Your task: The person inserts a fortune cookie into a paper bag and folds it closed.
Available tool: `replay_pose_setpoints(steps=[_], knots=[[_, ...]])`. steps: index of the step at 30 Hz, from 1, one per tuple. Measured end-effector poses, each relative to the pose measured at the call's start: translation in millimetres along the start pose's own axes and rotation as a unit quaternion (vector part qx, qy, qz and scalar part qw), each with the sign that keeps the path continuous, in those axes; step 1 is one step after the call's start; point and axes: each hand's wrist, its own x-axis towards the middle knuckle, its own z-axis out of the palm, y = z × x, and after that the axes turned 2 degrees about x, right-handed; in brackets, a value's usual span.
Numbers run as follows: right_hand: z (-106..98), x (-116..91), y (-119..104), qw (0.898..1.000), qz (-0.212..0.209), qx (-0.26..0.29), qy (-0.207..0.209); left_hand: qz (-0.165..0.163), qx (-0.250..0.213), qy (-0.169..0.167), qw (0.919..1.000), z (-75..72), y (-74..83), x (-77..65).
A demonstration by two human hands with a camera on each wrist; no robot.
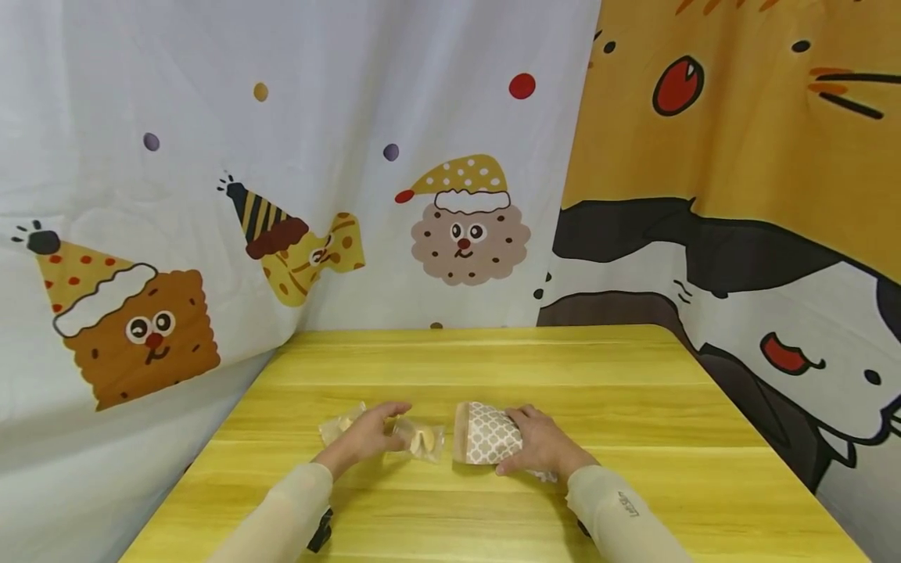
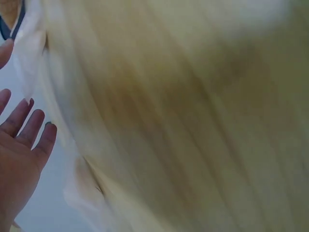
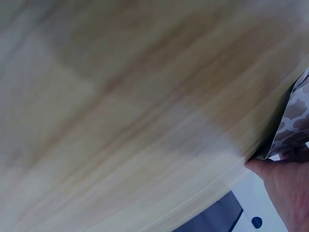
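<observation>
Head view: right hand (image 1: 538, 439) grips bag (image 1: 493, 434); loose left hand (image 1: 367, 432) between clear packets (image 1: 425, 442); curtain (image 1: 338, 94) behind.

The bag (image 1: 491, 435) looks matt paper, the wrappers (image 1: 425, 443) plastic, the table (image 1: 535, 375) wood-grained.

L grip (image 2: 20, 162), a bare hand, is showing at the view's LH side, fingers (image 2: 46, 140) spreading slightly, approx. straight. Blurry wood-grain counter (image 2: 178, 125) is filling most of the view, its edge slanting. Pale see-thru upper pkt (image 2: 30, 53) is sitting nr the fingertips; similar lower pkt (image 2: 85, 191) is sitting further down; contact w/ grip isn't showing clearly.
</observation>
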Motion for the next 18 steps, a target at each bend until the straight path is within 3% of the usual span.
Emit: replay_pose_setpoints(steps=[8,12,18], knots=[[0.9,1.7,-0.7,1.0,0.001,-0.005,0.0,0.019,0.096,-0.045,0.9942,-0.6,-6.0,-2.6],[0.9,0.7,-2.1,1.0,-0.002,-0.003,0.003,0.028,0.144,-0.042,0.9882,0.5,-6.8,-4.1],[-0.3,-0.8,-3.4,1.0,0.001,0.0,0.004,0.047,0.159,-0.028,0.9857,0.6,-7.8,-2.5]])
